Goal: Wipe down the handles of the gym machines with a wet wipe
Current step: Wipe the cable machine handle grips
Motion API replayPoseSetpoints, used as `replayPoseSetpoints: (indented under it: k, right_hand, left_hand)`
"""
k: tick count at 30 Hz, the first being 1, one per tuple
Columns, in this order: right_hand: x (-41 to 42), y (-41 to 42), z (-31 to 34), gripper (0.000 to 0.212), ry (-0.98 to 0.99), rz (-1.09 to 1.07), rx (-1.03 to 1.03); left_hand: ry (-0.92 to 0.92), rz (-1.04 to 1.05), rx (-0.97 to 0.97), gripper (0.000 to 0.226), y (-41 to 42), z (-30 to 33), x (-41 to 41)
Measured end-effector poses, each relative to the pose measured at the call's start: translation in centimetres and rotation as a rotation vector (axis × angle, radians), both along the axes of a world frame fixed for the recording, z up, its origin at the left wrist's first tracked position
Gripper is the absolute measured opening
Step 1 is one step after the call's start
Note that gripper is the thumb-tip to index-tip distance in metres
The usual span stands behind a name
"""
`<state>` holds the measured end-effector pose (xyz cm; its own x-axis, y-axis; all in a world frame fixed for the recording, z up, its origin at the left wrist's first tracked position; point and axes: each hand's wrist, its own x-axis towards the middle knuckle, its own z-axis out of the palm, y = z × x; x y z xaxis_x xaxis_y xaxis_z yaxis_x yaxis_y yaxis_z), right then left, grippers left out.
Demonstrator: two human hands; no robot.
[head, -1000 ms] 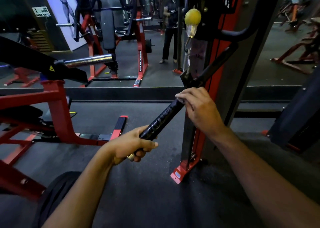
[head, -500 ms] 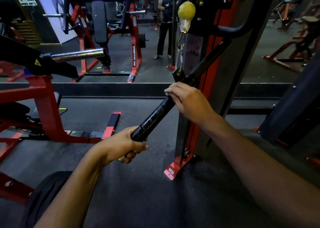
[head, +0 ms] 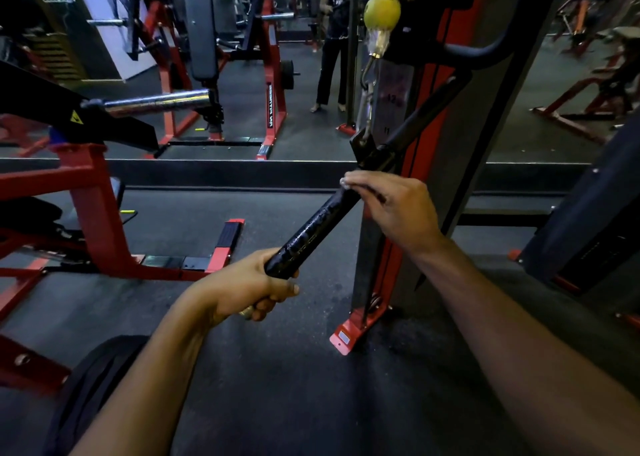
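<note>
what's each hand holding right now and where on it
The left hand grips the black bar handle at its near end. The right hand pinches a small white wipe against the grip's far end.

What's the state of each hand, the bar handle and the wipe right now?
left hand: fingers curled round the near end of the handle, gripping it.
right hand: on the far end of the grip, fingers curled over it, pinching the wipe.
bar handle: tilted, near end low, far end clipped to the cable; grip surface glistens.
wet wipe: only a white sliver shows at the right fingertips.
yellow ball: hanging above on the cable.
</note>
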<state>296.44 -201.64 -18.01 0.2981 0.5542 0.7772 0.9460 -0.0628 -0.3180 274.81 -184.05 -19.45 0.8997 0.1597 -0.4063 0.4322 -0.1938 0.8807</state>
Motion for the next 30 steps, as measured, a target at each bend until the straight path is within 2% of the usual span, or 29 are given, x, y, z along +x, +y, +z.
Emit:
replayPoseSetpoints:
  k: [4,7,13,18,22,26,30]
  right_hand:
    - [-2.3,1.4,-0.5,0.021,0.077,0.052,0.017]
    - [-2.2,-0.2,-1.5,0.023,0.035,0.116,-0.017]
    - [-0.5,0.9,0.1,0.022,0.092,-0.002,0.046]
    - [-2.6,0.1,-1.2,0.024,0.034,0.110,-0.038]
    - [0.0,-0.3,0.5,0.023,0.095,0.000,0.037]
    - [-2.0,2.1,0.1,0.021,0.092,0.024,-0.065]
    - [-2.8,1.0,0.2,0.021,0.002,0.078,-0.129]
  left_hand:
    - [0.006,0.007,-0.018,0.028,0.1,-0.1,0.0]
    - [0.006,-0.006,-0.022,0.028,-0.1,-0.1,-0.1]
    - [0.006,0.002,-0.015,0.029,-0.3,0.1,-0.1]
    - [0.006,-0.009,-0.025,0.029,-0.5,0.1,-0.2]
    - [-0.006,0.007,-0.020,0.027,-0.7,-0.1,0.0]
    - [0.003,0.015,-0.023,0.026,-0.5,-0.1,-0.1]
    - [-0.001,-0.007,-0.036,0.027,-0.6,0.0,-0.1]
